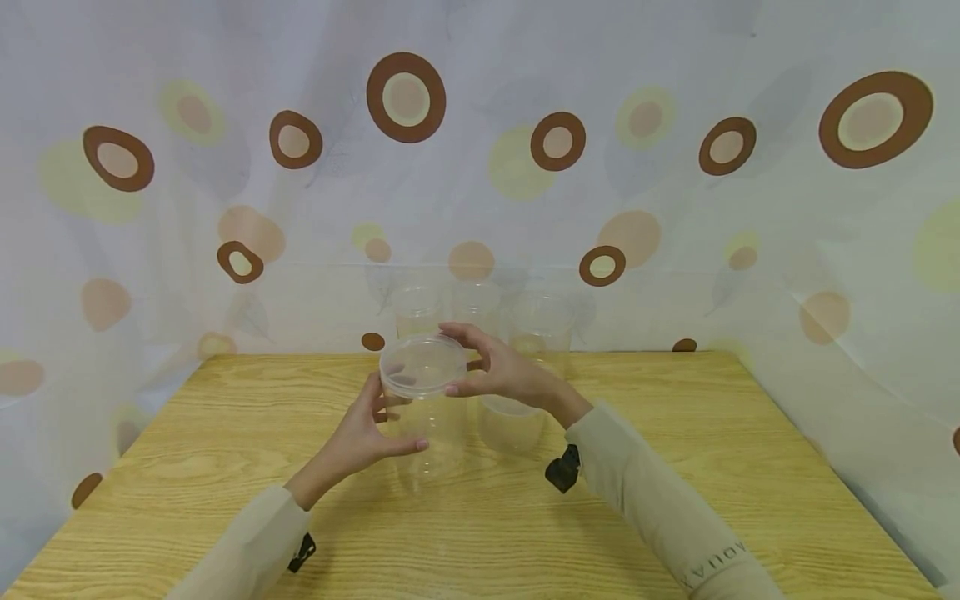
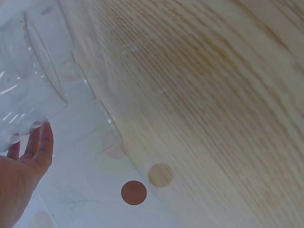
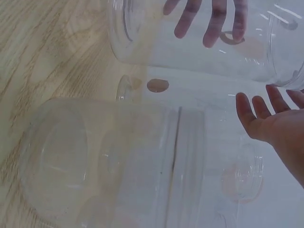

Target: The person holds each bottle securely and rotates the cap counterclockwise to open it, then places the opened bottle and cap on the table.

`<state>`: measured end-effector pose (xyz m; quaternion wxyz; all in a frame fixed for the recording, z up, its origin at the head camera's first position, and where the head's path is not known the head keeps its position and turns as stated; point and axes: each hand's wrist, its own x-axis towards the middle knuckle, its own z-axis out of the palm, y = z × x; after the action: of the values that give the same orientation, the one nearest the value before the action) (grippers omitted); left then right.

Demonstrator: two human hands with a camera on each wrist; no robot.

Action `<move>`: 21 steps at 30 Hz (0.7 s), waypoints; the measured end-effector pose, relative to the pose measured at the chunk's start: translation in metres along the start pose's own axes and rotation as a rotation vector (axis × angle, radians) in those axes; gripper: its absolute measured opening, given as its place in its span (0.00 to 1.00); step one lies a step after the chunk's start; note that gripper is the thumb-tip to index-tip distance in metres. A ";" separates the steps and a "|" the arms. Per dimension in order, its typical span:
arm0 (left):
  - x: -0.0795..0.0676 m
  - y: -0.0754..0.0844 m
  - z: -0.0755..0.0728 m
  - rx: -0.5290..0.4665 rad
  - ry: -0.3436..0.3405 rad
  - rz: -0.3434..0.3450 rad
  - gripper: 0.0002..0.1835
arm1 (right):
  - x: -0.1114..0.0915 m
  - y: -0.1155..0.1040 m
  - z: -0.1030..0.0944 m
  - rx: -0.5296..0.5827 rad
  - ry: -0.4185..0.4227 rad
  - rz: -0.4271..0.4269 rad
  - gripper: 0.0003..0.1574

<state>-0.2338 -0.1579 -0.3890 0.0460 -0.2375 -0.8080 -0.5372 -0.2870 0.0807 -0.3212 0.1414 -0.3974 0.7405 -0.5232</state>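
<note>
A clear round jar (image 1: 438, 429) stands between my two hands, with a transparent lid (image 1: 423, 362) on its top. My left hand (image 1: 360, 433) grips the jar's left side, its thumb across the front and its fingers around the back. Those fingers show through the clear wall in the right wrist view. At the lid's right edge is my right hand (image 1: 513, 372), thumb and fingers spread about the rim, fingertips right at it. The left wrist view catches my left hand (image 2: 28, 161) with fingertips against the jar (image 2: 28, 90).
Another clear jar (image 1: 513, 429) is close to the right of the held one, under my right wrist. Several more transparent jars (image 1: 543, 329) stand at the table's back edge. A patterned curtain (image 1: 480, 192) hangs behind the wooden table (image 1: 675, 467).
</note>
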 end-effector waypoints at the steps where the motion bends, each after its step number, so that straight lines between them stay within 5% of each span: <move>1: 0.000 0.000 0.000 0.003 0.005 -0.001 0.53 | -0.001 -0.001 0.002 -0.011 0.025 0.002 0.54; 10: -0.001 0.002 0.000 0.031 0.042 -0.003 0.53 | -0.003 -0.010 0.025 -0.045 0.278 0.058 0.50; 21: 0.000 0.002 0.001 0.026 0.033 -0.008 0.53 | -0.002 -0.011 0.035 -0.053 0.313 0.095 0.54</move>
<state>-0.2330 -0.1566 -0.3878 0.0604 -0.2247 -0.8149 -0.5308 -0.2591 0.0577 -0.3262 0.0384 -0.2791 0.7851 -0.5516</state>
